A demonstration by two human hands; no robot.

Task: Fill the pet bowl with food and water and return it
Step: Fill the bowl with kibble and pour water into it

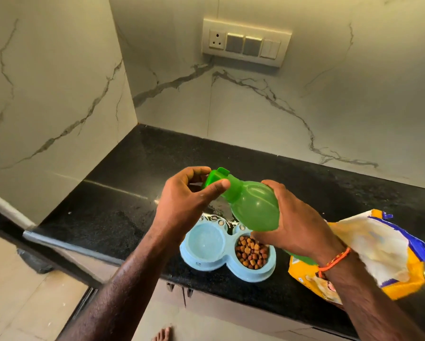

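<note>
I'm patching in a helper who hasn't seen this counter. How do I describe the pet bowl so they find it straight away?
Start at the black countertop in the marble-walled corner and follow its front edge. The pet bowl sits there, below the green bottle and left of the yellow food bag. It is the only pale blue item: a double dish with brown kibble in its right cup.

Two bare forearms reach forward from the bottom of the view, converging near the centre. The left hand point(186, 193) is raised with fingers curled and the thumb stretched out to the right, pinching at the cap end of a green bottle point(250, 205). The right hand point(292, 222) wraps around the bottle's body from the right, fingers underneath and thumb on top, holding it tilted. An orange thread band point(334, 260) circles the right wrist.
</note>
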